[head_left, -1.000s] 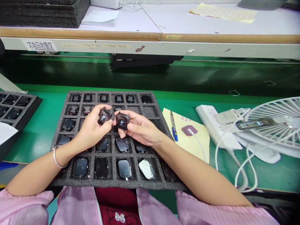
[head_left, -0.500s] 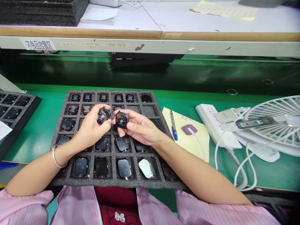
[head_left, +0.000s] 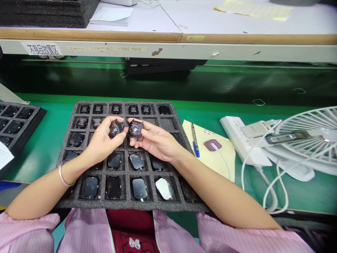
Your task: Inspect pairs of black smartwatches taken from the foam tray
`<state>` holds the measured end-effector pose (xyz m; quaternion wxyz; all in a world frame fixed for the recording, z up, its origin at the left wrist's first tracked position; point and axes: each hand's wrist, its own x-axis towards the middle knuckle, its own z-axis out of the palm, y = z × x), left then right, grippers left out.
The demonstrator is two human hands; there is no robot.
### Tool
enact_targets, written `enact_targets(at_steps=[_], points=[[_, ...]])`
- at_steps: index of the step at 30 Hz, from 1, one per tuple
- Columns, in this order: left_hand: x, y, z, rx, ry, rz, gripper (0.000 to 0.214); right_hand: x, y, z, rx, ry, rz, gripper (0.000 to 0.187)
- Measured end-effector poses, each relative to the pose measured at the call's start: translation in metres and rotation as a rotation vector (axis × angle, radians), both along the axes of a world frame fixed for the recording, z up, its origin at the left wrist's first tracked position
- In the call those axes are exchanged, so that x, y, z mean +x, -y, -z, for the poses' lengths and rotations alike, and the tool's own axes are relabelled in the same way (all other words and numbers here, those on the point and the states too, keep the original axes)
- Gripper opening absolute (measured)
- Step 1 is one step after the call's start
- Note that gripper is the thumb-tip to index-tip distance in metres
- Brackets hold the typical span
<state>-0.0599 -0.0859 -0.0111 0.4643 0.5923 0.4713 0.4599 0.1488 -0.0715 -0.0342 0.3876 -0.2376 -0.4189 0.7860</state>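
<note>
I hold my left hand [head_left: 104,138] and right hand [head_left: 163,142] just beside each other, each with thumb [head_left: 147,135] and fingers [head_left: 137,142] bent in a pinch; my bare left forearm [head_left: 42,191] and right forearm [head_left: 218,193] slant inward.

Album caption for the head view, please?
Left hand and right hand each hold a lit smartwatch over a foam tray.

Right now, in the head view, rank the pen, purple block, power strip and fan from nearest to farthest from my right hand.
1. Pen: just right of your right hand, on the yellow paper.
2. Purple block: right of the pen, same paper.
3. Power strip: right of the paper.
4. Fan: at the picture's right edge.
</note>
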Motion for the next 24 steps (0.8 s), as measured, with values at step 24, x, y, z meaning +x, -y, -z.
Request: enact_targets(at_steps=[24], points=[[-0.0027, -0.0038, -0.0012, -0.355, 0.393, 0.107, 0.033, -0.0009, -0.0012, 0.0021, 0.048, 0.130, 0.187, 0.043]])
